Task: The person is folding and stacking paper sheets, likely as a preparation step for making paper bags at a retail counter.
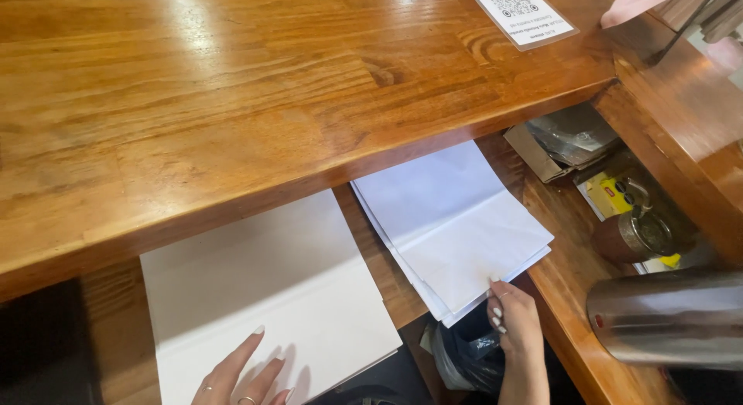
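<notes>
The left hand (244, 374) lies flat on the big white sheet (271, 296) at 7 o'clock, fingers spread, nothing pinched; 2 rings show on it. That sheet rests on the lower shelf (371, 258), its top edge tucked under the counter (232, 103), its near corner hanging past the shelf edge.

The right hand (515, 324) sits at 5 o'clock, fingertips (495, 300) pressed together on the near corner of the paper stack (457, 227). It seems to pinch the corner, though the thumb is hidden, so I cannot tell how firm the hold is. The stack lies just right of the big sheet, apart from it, turned askew, with a fold line across the top page and several edges fanned along its left and lower sides.

The counter fills the frame from 9 to 1 o'clock, glossy wood. A printed card (522, 14) lies on it at 1 o'clock. At 3 o'clock, on the shelf, sit a grey packet (569, 138), a yellow box (611, 196) and a brown jar (638, 235) with a metal lid. A steel cylinder (665, 320) lies on its side at 4 o'clock, near the right hand but not touching it. A dark bag (464, 358) shows below the stack at 6 o'clock.
</notes>
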